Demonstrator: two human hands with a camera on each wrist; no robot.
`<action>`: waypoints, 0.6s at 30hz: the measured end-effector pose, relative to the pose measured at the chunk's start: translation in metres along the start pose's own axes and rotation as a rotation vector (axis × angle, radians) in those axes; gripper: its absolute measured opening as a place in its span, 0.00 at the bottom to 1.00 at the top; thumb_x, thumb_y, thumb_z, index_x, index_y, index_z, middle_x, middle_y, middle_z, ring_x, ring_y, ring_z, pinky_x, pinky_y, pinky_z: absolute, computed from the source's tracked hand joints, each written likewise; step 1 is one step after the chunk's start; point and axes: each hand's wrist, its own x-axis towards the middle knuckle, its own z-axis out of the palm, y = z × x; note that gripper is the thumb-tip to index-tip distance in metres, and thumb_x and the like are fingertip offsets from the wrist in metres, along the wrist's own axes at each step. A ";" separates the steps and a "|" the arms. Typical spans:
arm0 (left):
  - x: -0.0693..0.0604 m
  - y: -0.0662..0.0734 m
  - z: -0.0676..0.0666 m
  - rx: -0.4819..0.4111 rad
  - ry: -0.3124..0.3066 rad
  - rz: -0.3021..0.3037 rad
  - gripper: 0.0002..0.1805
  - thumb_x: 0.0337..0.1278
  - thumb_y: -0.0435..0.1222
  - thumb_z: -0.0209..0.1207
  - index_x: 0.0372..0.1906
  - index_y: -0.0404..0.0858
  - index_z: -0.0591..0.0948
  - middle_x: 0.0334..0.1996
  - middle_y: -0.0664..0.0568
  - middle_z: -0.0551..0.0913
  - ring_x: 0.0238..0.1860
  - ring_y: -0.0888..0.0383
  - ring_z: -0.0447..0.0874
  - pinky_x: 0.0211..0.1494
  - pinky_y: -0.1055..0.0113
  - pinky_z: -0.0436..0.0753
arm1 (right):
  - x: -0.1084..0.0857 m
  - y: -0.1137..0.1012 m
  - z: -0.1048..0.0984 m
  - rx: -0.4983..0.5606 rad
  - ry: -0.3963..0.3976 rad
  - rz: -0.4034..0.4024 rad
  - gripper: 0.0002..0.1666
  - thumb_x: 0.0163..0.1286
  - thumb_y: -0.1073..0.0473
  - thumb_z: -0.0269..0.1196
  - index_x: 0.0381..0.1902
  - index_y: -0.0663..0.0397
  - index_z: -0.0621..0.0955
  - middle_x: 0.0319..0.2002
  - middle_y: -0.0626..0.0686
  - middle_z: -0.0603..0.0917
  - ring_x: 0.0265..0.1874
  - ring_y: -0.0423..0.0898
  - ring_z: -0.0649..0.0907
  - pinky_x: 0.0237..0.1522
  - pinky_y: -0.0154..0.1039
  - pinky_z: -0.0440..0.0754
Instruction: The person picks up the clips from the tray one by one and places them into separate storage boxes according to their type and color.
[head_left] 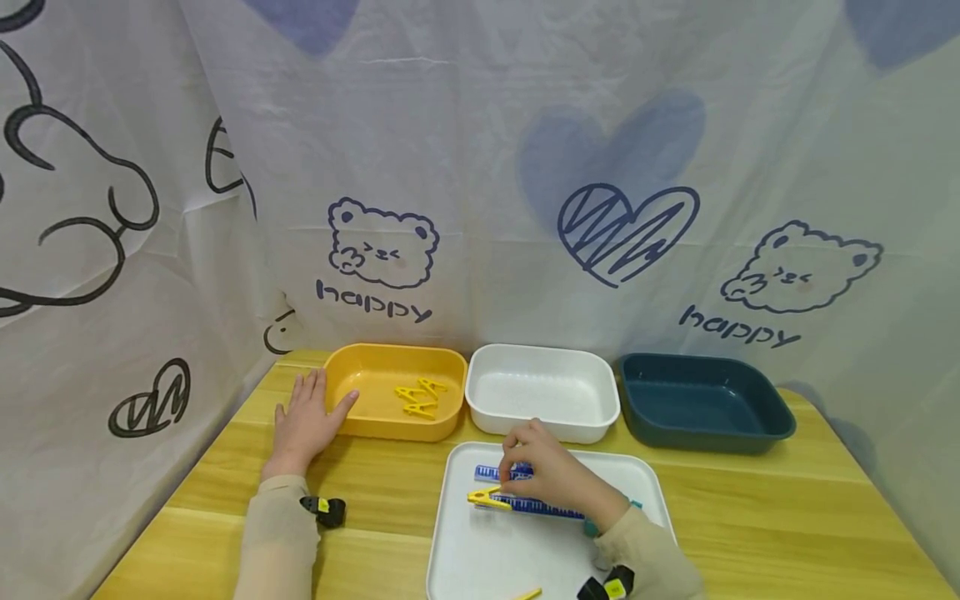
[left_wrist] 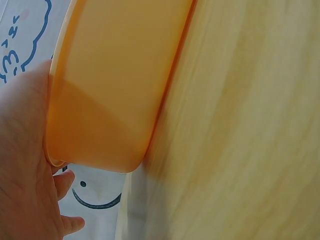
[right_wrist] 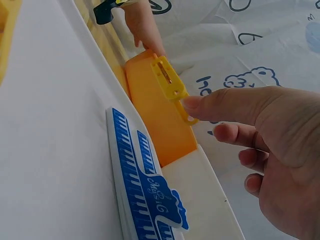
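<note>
My right hand (head_left: pixel 551 473) pinches a yellow clip (head_left: pixel 489 498) by one end over the white tray (head_left: pixel 480 558); in the right wrist view the clip (right_wrist: pixel 169 80) shows between thumb and finger. Below it on the tray lie blue rulers with piano-key marks (head_left: pixel 551 507), partly covered by the hand. My left hand (head_left: pixel 303 425) rests at the left end of the yellow bin (head_left: pixel 397 427), thumb over its rim and fingers spread. Several yellow clips (head_left: pixel 420 409) lie inside that bin. In the left wrist view the hand (left_wrist: pixel 25 160) touches the bin's edge (left_wrist: pixel 107 90).
A white bin (head_left: pixel 543 417) and a dark teal bin (head_left: pixel 708 433) stand right of the yellow one, behind the tray. Another yellow piece (head_left: pixel 529 594) lies at the tray's near part. Teal items (head_left: pixel 591 527) are partly hidden by the right wrist. A printed curtain (head_left: pixel 487 167) hangs behind.
</note>
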 end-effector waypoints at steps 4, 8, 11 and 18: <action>0.000 0.001 -0.001 0.001 -0.002 0.000 0.53 0.65 0.69 0.36 0.77 0.31 0.43 0.77 0.33 0.43 0.78 0.34 0.34 0.71 0.26 0.38 | 0.005 -0.003 0.001 0.010 0.042 0.039 0.06 0.58 0.53 0.72 0.26 0.38 0.84 0.36 0.39 0.72 0.41 0.39 0.65 0.43 0.34 0.67; -0.001 0.001 -0.001 0.000 -0.007 -0.001 0.53 0.65 0.69 0.36 0.77 0.32 0.43 0.77 0.33 0.42 0.78 0.34 0.33 0.71 0.26 0.38 | 0.011 -0.008 0.003 0.020 0.075 0.089 0.06 0.59 0.52 0.72 0.25 0.37 0.84 0.36 0.39 0.73 0.42 0.39 0.66 0.44 0.35 0.67; 0.000 0.001 0.000 0.000 -0.005 0.001 0.54 0.64 0.69 0.36 0.77 0.32 0.43 0.77 0.33 0.43 0.78 0.34 0.34 0.70 0.26 0.38 | 0.017 -0.011 0.005 0.008 0.106 0.107 0.06 0.59 0.52 0.72 0.25 0.38 0.84 0.36 0.40 0.74 0.42 0.40 0.66 0.44 0.36 0.68; 0.002 -0.002 0.001 -0.001 0.004 0.005 0.54 0.64 0.70 0.35 0.77 0.32 0.43 0.77 0.33 0.43 0.78 0.34 0.34 0.70 0.26 0.38 | 0.032 -0.015 0.013 0.011 0.163 0.152 0.05 0.57 0.52 0.73 0.26 0.39 0.85 0.36 0.42 0.75 0.42 0.42 0.67 0.44 0.38 0.67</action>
